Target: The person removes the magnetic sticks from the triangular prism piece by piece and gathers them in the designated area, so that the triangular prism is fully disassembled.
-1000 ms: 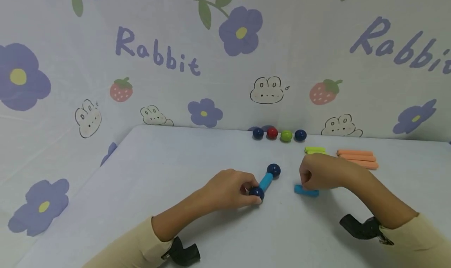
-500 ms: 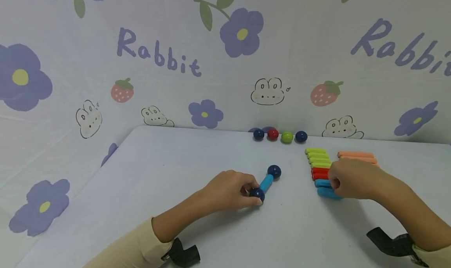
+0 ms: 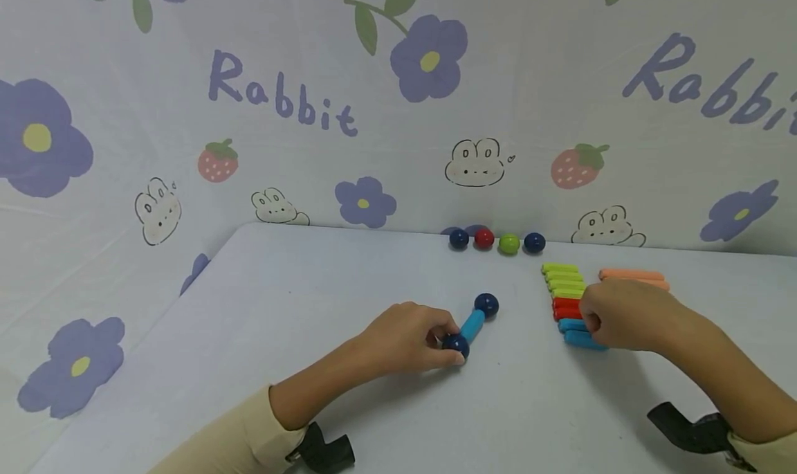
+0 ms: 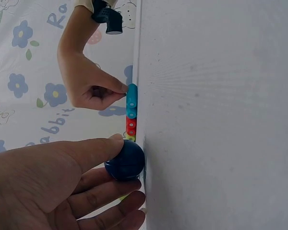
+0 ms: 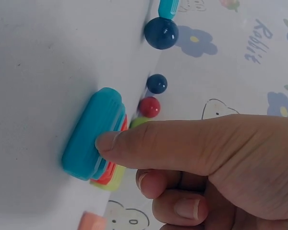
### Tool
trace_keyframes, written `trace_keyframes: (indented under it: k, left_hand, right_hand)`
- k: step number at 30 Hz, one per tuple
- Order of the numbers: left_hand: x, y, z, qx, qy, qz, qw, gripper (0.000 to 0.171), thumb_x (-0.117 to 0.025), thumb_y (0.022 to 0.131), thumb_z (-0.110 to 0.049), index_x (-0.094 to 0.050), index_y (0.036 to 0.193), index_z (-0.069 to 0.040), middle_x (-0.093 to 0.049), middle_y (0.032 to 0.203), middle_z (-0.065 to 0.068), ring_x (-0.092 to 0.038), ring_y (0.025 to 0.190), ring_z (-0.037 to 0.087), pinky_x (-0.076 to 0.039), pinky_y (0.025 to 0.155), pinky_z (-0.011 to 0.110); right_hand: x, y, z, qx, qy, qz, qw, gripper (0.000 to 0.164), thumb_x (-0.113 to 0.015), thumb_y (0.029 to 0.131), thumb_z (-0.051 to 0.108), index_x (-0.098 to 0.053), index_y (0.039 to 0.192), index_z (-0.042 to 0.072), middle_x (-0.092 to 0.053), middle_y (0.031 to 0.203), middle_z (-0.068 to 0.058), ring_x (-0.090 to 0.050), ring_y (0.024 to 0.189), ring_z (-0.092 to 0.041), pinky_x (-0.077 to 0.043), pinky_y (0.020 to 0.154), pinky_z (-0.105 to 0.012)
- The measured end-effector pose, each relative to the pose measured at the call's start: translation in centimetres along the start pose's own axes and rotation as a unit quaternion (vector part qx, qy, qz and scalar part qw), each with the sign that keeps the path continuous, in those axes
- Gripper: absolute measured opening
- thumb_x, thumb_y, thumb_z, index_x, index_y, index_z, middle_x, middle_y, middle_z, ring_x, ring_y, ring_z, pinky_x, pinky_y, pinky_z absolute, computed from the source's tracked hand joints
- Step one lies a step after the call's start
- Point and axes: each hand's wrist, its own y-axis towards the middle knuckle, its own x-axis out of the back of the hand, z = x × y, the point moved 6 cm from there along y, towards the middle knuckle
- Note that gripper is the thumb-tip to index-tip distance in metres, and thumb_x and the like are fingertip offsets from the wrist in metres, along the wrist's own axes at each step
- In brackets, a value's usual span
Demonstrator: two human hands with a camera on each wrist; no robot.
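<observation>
My left hand (image 3: 407,339) pinches a dark blue ball (image 4: 127,162) between thumb and fingers, low over the white table. A light blue stick (image 3: 472,326) joins that ball to a second dark blue ball (image 3: 486,305). To the right, my right hand (image 3: 635,316) pinches the nearest blue stick (image 5: 89,136) at the front end of a row of coloured sticks. Its thumb shows on this stick in the right wrist view; the index fingertip is hidden there. Behind it in the row lie another blue stick (image 3: 571,325), red sticks (image 3: 565,308) and several lime sticks (image 3: 563,277).
Dark blue, red (image 3: 483,238), green (image 3: 509,244) and dark blue balls line the table's (image 3: 349,273) back edge. Orange sticks (image 3: 631,275) lie beyond my right hand, partly covered by it. A printed cloth (image 3: 299,162) hangs behind the table.
My right hand has moved right with the blue stick, from beside the joined piece to the front of the stick row. My left hand has stayed on its ball.
</observation>
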Motion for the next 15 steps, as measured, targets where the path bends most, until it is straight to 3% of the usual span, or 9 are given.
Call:
trace_keyframes:
  k: [5,8,11,15]
  left_hand:
    - [0.0,0.0,-0.1,0.001,0.001,0.002,1.0000,0.027,-0.080,0.087,-0.029,-0.074,0.109,-0.013,-0.072,0.087,-0.013,-0.059,0.077,-0.003,-0.048,0.070,0.018]
    - [0.0,0.0,-0.1,0.004,0.001,0.002,1.0000,0.028,-0.081,0.087,-0.029,-0.075,0.109,-0.013,-0.072,0.087,-0.012,-0.059,0.077,-0.002,-0.048,0.070,0.018]
    - [0.1,0.0,-0.1,0.006,0.003,0.003,1.0000,0.028,-0.081,0.087,-0.029,-0.075,0.109,-0.013,-0.071,0.087,-0.013,-0.058,0.076,-0.002,-0.048,0.070,0.018]
    - [0.1,0.0,-0.2,0.008,0.005,0.005,0.9999,0.028,-0.081,0.087,-0.030,-0.075,0.109,-0.013,-0.070,0.085,-0.014,-0.058,0.075,-0.002,-0.047,0.069,0.018]
  right_hand:
    - [0.5,0.5,0.9,0.014,0.003,-0.013,1.000,0.038,-0.060,0.075,-0.007,-0.041,0.056,0.020,-0.022,0.055,0.010,-0.023,0.050,-0.007,-0.015,0.050,-0.023]
    - [1.3,1.4,2.1,0.033,0.009,-0.038,0.999,0.032,-0.067,0.081,-0.003,-0.053,0.063,0.019,-0.035,0.059,0.012,-0.034,0.056,-0.007,-0.027,0.050,-0.023]
    - [2.1,2.7,4.0,0.051,0.011,-0.056,0.997,0.012,-0.078,0.084,0.007,-0.070,0.082,0.016,-0.059,0.073,0.009,-0.055,0.069,-0.012,-0.048,0.061,-0.027]
    - [2.5,4.7,6.5,0.062,0.006,-0.063,0.996,0.022,-0.082,0.084,0.013,-0.076,0.106,0.013,-0.073,0.096,-0.001,-0.067,0.085,-0.021,-0.058,0.069,-0.036]
